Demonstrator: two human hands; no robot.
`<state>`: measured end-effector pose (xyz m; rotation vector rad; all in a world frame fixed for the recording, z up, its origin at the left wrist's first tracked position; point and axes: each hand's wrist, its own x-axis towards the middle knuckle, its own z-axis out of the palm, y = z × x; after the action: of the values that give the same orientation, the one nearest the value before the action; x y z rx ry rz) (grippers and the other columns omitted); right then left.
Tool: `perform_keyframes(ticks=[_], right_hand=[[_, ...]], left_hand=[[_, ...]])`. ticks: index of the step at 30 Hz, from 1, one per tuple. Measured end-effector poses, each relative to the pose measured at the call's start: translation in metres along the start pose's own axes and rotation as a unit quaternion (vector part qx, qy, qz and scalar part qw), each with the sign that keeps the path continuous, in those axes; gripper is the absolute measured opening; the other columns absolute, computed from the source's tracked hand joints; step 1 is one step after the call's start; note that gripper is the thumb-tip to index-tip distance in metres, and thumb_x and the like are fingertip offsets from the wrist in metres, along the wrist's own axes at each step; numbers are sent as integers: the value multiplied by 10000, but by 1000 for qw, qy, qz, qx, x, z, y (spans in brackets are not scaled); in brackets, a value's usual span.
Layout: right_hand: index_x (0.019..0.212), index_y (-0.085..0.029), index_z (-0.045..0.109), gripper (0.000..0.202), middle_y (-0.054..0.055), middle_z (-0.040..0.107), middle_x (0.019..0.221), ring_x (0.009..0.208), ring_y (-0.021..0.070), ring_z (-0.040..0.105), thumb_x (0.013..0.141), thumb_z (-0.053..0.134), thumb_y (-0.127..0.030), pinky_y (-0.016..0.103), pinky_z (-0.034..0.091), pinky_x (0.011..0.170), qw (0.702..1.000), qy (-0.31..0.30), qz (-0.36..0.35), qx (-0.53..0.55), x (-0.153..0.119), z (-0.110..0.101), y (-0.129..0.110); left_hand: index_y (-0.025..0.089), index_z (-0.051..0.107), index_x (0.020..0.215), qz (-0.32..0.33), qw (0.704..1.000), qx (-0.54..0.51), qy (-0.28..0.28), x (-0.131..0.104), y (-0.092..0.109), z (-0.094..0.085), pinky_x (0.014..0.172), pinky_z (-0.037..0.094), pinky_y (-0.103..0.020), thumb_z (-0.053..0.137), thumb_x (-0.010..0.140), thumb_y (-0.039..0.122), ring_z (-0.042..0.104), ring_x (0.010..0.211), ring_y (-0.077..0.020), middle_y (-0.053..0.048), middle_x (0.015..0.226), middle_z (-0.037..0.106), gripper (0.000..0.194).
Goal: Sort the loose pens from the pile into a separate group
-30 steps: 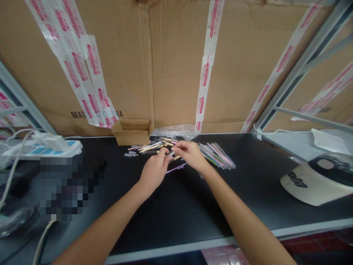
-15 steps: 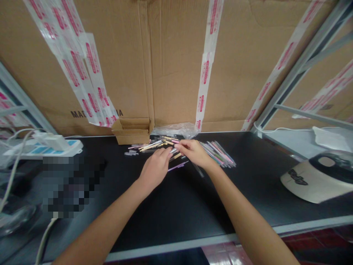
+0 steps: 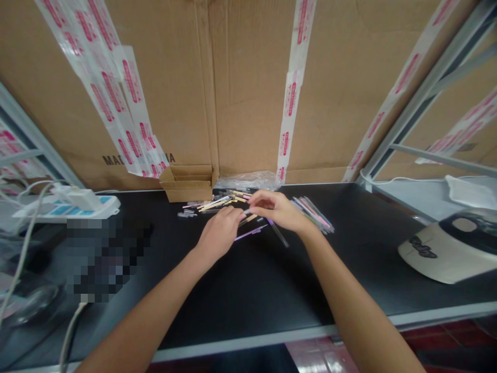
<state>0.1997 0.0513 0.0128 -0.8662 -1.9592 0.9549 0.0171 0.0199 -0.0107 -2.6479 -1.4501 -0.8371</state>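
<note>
My left hand [image 3: 220, 231] is closed around a slim pen, mostly hidden by the fingers, with a pale end [image 3: 247, 211] showing. The fingers and thumb of my right hand [image 3: 276, 210] pinch at that end, close to the left fingertips. Below the hands lies a purple pen [image 3: 251, 232], with a clear dark pen [image 3: 279, 234] to its right. Behind them spreads a loose heap of pen parts [image 3: 215, 203], some cream and some silver. To the right of my right hand, several pens [image 3: 316, 215] lie side by side in a bundle.
A small open cardboard box [image 3: 189, 192] and a crumpled clear plastic bag [image 3: 248, 181] stand at the back of the black table [image 3: 248, 295]. Small clear caps [image 3: 187, 213] lie left of the heap. A power strip [image 3: 87, 207] is at left, a white visor cap [image 3: 435, 254] at right.
My right hand has shifted slightly up and right, its fingers a little more raised and arched. My left hand stays nearly in place. The view has moved slightly.
</note>
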Motion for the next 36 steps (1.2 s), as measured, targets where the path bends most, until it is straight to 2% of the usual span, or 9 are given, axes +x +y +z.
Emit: perform_keyframes(ticks=[5, 8, 11, 17, 23, 27, 29, 33, 36], right_hand=[[777, -147, 628, 172, 26, 620, 735, 688, 135, 565, 773, 620, -319, 258, 435, 657, 998, 28, -29, -52, 0, -2, -2], [840, -152, 603, 178, -2, 584, 657, 612, 119, 544, 803, 583, -325, 230, 413, 581, 997, 46, -18, -61, -1, 2, -2], [771, -157, 561, 206, -27, 540, 568, 532, 100, 510, 835, 537, -351, 207, 383, 527, 997, 49, 0, -66, -1, 6, -2], [521, -158, 494, 459, -10, 518, 437, 430, 85, 453, 885, 428, -430, 211, 332, 486, 989, 30, 47, -138, 0, 8, 0], [479, -171, 438, 500, -25, 434, 405, 419, 86, 391, 874, 406, -475, 225, 273, 446, 988, 31, 38, -146, 3, 16, 11], [465, -171, 445, 543, -19, 423, 385, 399, 90, 398, 876, 380, -520, 229, 306, 441, 989, 40, 93, -103, 5, 22, 17], [533, -158, 507, 516, -12, 475, 436, 429, 97, 445, 876, 382, -522, 229, 352, 467, 993, 37, 92, -64, 5, 20, 17], [861, -156, 619, 263, 25, 642, 766, 681, 134, 576, 777, 611, -406, 244, 442, 623, 998, 33, -19, -41, 3, 9, 9], [843, -168, 652, 158, 46, 671, 849, 761, 158, 590, 786, 620, -312, 276, 447, 705, 992, 41, -65, -101, 2, 5, 3]], left_hand=[[159, 583, 984, -15, 999, -30, 24, -1, 2, 0, 879, 468, -355, 316, 950, 263, 579, 963, -194, -79, 966, 623, 289], [168, 544, 1084, -8, 999, -22, 47, -2, 3, 1, 896, 466, -366, 357, 939, 274, 564, 1005, -202, -85, 1028, 606, 259], [180, 509, 1165, 17, 999, 4, 42, -3, 4, 2, 889, 473, -363, 380, 932, 276, 561, 1000, -203, -83, 1033, 593, 283], [167, 573, 1012, 23, 999, 39, 8, -4, 2, 5, 868, 482, -349, 359, 936, 245, 568, 944, -193, -69, 950, 588, 240], [175, 579, 1002, 32, 999, 34, 5, -4, 3, 7, 896, 470, -353, 367, 935, 300, 561, 980, -196, -65, 982, 599, 255], [172, 587, 1006, 38, 999, 29, 4, -3, -1, 7, 881, 473, -348, 371, 934, 324, 567, 973, -197, -70, 977, 607, 274], [162, 597, 964, 27, 999, 15, 4, -1, -5, 7, 874, 470, -348, 335, 945, 311, 572, 958, -196, -73, 949, 617, 302], [163, 614, 908, -14, 999, -44, 14, 2, -10, 5, 825, 474, -334, 309, 952, 312, 594, 881, -187, -67, 894, 631, 341], [167, 613, 886, -26, 996, -85, 20, 2, -11, 3, 797, 478, -331, 290, 955, 306, 602, 844, -184, -61, 876, 641, 358]])
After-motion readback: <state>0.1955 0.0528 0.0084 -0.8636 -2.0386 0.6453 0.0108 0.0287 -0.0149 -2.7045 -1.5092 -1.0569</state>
